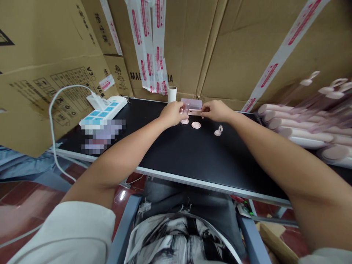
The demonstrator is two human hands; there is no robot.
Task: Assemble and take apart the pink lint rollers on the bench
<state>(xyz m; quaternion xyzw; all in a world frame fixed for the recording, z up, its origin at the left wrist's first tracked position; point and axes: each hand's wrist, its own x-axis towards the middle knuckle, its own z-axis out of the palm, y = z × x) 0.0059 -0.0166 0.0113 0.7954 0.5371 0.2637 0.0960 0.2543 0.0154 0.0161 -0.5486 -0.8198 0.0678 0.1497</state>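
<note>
My left hand and my right hand meet at the far side of a black table, both closed on a small pink plastic piece between them. A clear pink block stands just behind it. On the table near my hands lie a pink round base, a pink disc and a small pink hook-shaped part. How the piece joins the block is hidden by my fingers.
A white power strip with blue switches and a white cable lies at the left. A white roll stands behind my hands. Cardboard boxes wall the back. Stacked pink and white parts fill the right.
</note>
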